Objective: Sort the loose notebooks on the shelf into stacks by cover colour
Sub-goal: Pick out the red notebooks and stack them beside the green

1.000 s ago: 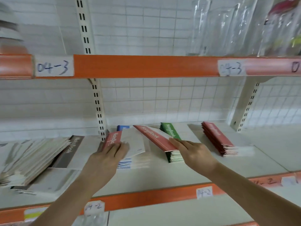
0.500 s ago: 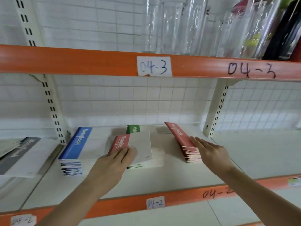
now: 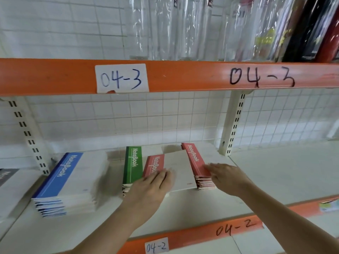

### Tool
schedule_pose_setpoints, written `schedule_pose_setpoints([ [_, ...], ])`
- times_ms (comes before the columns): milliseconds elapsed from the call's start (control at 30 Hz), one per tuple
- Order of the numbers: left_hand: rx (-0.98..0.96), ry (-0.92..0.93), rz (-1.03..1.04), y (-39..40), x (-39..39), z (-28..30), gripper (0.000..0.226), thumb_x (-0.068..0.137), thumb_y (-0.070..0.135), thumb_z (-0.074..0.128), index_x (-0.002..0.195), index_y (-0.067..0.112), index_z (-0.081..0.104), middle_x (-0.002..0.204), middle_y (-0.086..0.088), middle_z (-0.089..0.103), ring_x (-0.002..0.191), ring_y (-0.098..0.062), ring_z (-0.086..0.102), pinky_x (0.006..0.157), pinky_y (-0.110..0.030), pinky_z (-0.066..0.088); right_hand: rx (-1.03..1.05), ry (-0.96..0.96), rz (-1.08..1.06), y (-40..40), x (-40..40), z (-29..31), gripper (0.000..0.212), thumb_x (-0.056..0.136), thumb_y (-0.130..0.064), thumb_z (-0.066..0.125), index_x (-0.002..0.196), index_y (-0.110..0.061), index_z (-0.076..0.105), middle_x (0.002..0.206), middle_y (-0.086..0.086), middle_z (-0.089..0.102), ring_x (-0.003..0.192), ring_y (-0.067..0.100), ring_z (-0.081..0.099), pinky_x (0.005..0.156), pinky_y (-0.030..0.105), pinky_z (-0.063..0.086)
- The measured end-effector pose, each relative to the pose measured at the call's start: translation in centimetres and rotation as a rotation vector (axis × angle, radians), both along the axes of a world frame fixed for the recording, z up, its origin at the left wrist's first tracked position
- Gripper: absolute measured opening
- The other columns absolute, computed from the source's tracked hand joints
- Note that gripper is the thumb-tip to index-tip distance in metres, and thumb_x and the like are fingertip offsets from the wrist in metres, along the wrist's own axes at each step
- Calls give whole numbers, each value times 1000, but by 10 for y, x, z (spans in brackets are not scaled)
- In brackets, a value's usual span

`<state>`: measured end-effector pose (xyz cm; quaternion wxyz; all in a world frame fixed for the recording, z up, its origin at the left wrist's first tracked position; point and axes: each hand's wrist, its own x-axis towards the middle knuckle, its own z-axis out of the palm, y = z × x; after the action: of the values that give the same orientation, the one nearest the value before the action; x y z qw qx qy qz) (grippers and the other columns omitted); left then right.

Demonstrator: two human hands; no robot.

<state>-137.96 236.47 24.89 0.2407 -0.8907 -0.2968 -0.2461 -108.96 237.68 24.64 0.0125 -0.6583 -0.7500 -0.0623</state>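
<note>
— Where do the notebooks sit on the shelf (image 3: 275,173)?

— Three piles in a row. At the left a blue-spined stack (image 3: 62,182), in the middle a green-spined stack (image 3: 132,165), and at the right a red-spined stack (image 3: 197,163) lying just beside the slotted upright (image 3: 233,125).

— And the loose one?

— A single red notebook (image 3: 170,167) lies on top of the green-spined stack, its white cover reaching over to touch the red pile.

— What are the hands doing?

— The left hand (image 3: 152,187) lies flat on the red notebook, fingers straight and together, pressing on its near end. The right hand (image 3: 225,176) rests with extended fingers on the near end of the red-spined stack, gripping nothing that I can see.

— Anything else?

— A paper label (image 3: 122,77) reading 04-3 on the orange rail above, clear plastic packages (image 3: 183,28) on the upper shelf, and a dark-spined notebook (image 3: 7,176) at the far left edge.
</note>
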Motion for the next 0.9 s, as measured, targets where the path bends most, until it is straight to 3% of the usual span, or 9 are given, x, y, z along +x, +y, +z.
schedule_pose_setpoints([
  [133,6,-15,3,15,38,-2,46,75,4,38,115,2,61,97,-12,72,81,-24,71,53,-30,57,-54,98,-45,1,4,6,53,96,-25,35,148,-34,27,150,-12,36,135,14,36,105,30,35],
  [233,-2,93,28,27,77,3,42,63,8,58,102,6,73,90,-10,72,74,-24,70,51,-28,53,-8,116,-169,-1,18,0,54,92,-17,40,143,-29,30,140,-5,48,123,19,47,88,30,45],
  [333,-132,191,110,39,120,7,54,42,11,77,96,10,73,80,-7,68,62,-23,64,47,-26,49,109,173,-346,-5,35,-2,49,90,-13,41,136,-27,36,131,-5,56,112,20,56,71,29,43],
  [400,-223,267,179,42,142,12,57,53,14,80,108,6,66,91,-11,68,74,-28,66,58,-31,53,155,203,-417,-9,45,0,47,90,-9,40,134,-25,36,129,-5,57,110,19,57,67,28,40],
  [467,-296,356,237,46,159,6,47,84,10,60,129,0,48,118,-20,60,103,-37,60,81,-40,49,161,210,-449,-13,52,1,48,88,-7,39,133,-25,36,128,-5,57,110,18,56,68,29,42],
  [567,-405,382,284,56,171,-8,46,100,25,37,138,-1,37,135,-26,47,121,-41,47,95,-46,41,169,187,-415,-19,56,0,47,88,-8,41,132,-25,36,127,-6,58,111,16,55,70,29,45],
  [667,-502,342,283,65,173,-23,62,102,44,22,149,3,25,150,-23,30,136,-42,29,110,-49,26,152,162,-366,-21,53,-1,47,89,-10,41,134,-24,36,127,-7,57,112,15,54,67,25,38],
  [767,-573,267,225,69,169,-29,67,102,49,22,154,8,13,160,-16,12,146,-37,9,120,-47,6,117,135,-311,-21,44,-2,49,91,-13,40,137,-27,33,130,-8,55,114,12,53,76,24,44],
  [900,-527,173,152,63,143,-25,78,88,54,8,147,9,34,153,-12,33,141,-31,28,118,-50,16,99,102,-245,-19,30,3,51,91,-16,40,140,-29,32,132,-9,53,117,13,52,80,25,45],
])
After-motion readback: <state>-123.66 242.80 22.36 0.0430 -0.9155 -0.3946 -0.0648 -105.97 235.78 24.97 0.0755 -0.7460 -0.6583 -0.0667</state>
